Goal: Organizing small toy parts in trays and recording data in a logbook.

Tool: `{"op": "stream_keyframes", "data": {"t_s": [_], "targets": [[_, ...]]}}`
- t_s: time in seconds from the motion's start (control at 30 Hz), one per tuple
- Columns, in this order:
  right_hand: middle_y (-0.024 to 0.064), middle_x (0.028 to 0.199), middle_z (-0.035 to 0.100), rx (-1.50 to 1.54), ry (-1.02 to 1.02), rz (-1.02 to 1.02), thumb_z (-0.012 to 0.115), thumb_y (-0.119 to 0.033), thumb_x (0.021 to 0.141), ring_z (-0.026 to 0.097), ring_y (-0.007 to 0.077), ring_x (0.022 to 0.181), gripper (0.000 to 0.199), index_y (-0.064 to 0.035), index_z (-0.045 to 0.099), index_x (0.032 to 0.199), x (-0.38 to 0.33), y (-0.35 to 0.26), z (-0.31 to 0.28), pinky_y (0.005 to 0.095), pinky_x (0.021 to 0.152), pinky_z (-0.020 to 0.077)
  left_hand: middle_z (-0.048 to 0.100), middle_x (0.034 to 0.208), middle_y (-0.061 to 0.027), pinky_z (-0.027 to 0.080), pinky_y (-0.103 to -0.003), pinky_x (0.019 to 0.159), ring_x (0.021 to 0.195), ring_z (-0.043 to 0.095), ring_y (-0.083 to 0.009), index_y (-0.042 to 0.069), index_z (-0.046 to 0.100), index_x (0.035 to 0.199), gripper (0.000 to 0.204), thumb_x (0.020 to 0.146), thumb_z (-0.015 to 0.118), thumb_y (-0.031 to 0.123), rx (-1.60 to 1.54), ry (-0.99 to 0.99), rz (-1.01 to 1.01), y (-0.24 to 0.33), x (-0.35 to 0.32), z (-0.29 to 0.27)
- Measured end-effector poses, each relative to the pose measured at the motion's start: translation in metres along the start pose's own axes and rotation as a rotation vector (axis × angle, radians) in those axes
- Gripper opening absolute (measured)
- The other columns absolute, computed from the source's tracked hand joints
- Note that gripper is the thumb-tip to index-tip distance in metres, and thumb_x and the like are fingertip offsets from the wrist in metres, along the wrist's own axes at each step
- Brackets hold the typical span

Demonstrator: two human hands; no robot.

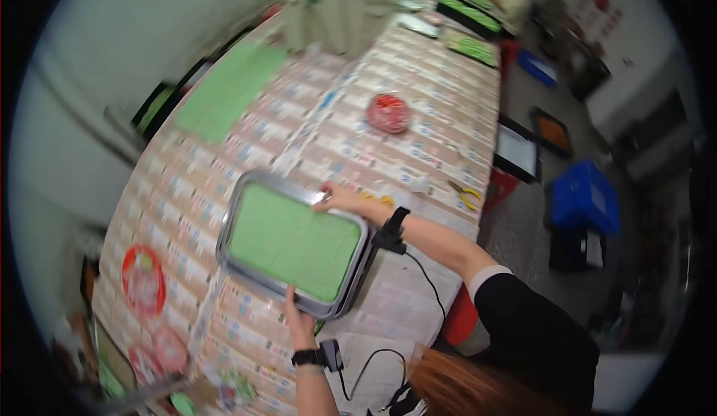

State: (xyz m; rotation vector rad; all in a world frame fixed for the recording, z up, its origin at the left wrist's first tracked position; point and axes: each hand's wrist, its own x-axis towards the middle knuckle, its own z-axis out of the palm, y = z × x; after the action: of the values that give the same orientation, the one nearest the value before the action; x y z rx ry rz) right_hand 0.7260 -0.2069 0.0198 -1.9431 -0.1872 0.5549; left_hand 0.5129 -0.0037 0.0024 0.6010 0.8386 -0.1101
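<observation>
Metal tray (233, 214) sits centre frame on the long counter (418, 102), lined w/ a flat green mat (293, 241) that fills its whole inside; nothing else in it. Left hand (300, 317) grips the tray's near edge at lower centre, thumb over the rim. Right hand (334, 196) holds the far right corner, fingers closed on the rim. Both wrists carry a black band w/ a small box and cable. Upper centre, a red mesh bag (388, 113) lies on the counter, contents red but too blurred to tell. Lower left, round red-rimmed dishes (143, 280) w/ sth greenish inside, hard to make out. Upper left, a bare green sheet (228, 89) lies flat on the counter. Far end, top of frame, dark trays w/ green filling (472, 14), small and blurred. Right of frame, blue crates (585, 196) on the floor, insides not visible. Yellow-handled pliers (466, 194) lie near the counter's right edge. Whole frame is motion-blurred; the counter's printed covering is unreadable, and the lower-left corner clutter is cut off by the lens rim.
</observation>
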Motion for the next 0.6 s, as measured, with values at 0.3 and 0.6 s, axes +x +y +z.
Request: {"op": "stream_keyframes", "data": {"t_s": [0.3,0.6], "targets": [[0.0120,0.094,0.052,0.150,0.424,-0.140,0.069,-0.039,0.064,0.050,0.0180,0.083,0.063,-0.0032,0.042,0.108,-0.222,-0.045,-0.031,0.0288,0.072,0.0410,0.051,0.101,-0.0078,0.040,-0.031,0.080,0.088,0.051,-0.0197,-0.002,0.041,0.111,0.048,0.070,0.061,0.012,0.385,-0.154,0.330,0.002,-0.125,0.017],[0.0089,0.102,0.045,0.642,0.706,-0.063,0.061,-0.031,0.073,0.046,0.0138,0.090,0.055,-0.0017,0.037,0.114,-0.519,-0.038,-0.022,0.0255,0.075,0.0388,0.042,0.114,-0.0131,0.035,-0.028,0.085,0.100,0.044,-0.0210,-0.001,0.028,0.123,0.071,0.065,0.067,0.008,0.867,-0.570,0.577,-0.057,-0.316,0.055]]}}
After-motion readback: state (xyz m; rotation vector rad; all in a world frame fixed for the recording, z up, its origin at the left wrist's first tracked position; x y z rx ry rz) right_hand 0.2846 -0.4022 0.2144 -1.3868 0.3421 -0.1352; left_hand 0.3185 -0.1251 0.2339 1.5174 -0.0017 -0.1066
